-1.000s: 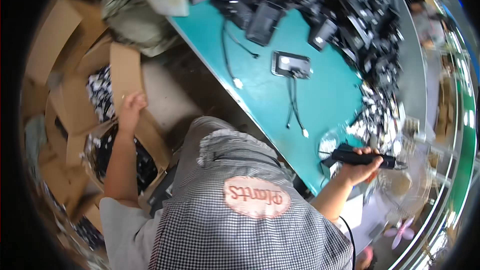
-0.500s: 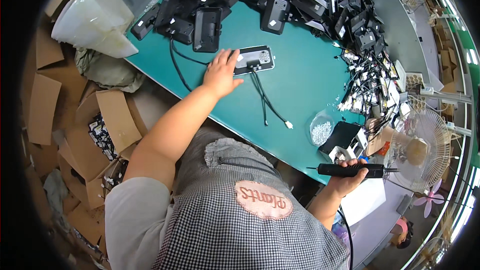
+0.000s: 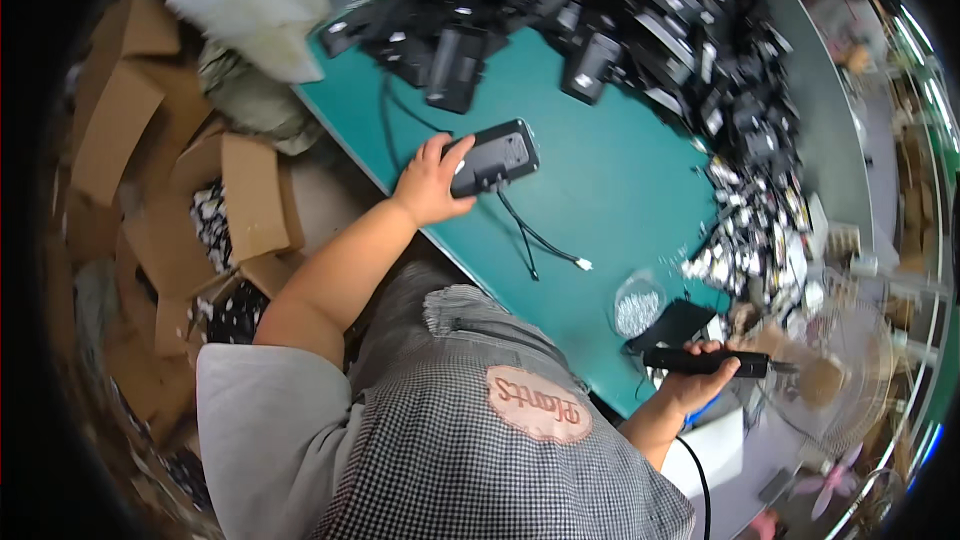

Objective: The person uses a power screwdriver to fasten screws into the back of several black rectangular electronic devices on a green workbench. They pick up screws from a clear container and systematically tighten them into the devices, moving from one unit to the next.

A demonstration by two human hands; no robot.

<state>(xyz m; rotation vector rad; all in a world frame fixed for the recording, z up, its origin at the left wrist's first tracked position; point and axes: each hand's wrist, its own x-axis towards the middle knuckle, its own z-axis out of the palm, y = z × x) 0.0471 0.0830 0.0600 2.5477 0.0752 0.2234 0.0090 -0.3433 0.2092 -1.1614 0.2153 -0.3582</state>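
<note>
My left hand (image 3: pixel 430 183) grips the left end of a flat black rectangular housing (image 3: pixel 512 152), with fingers on top and the thumb along its near side. A black cable (image 3: pixel 545 245) with a white plug trails from the housing over the green mat. My right hand (image 3: pixel 690 392) is wrapped round a black electric screwdriver (image 3: pixel 690 361), held level at the table's right front, its cord hanging below. A round clear tub of small silvery pieces (image 3: pixel 638 310) stands just beyond the screwdriver.
Many black housings (image 3: pixel 620 0) are heaped along the back. A tangle of cables with white parts (image 3: pixel 755 240) lies at the right, near a fan (image 3: pixel 825 380). A white bin (image 3: pixel 250 0) stands at the back left. Open cardboard boxes (image 3: pixel 255 190) are on the floor at left.
My left hand has closed round the housing's end, and the housing is tilted and drawn slightly nearer. My right hand still holds the screwdriver. The whole view has shifted and blurred.
</note>
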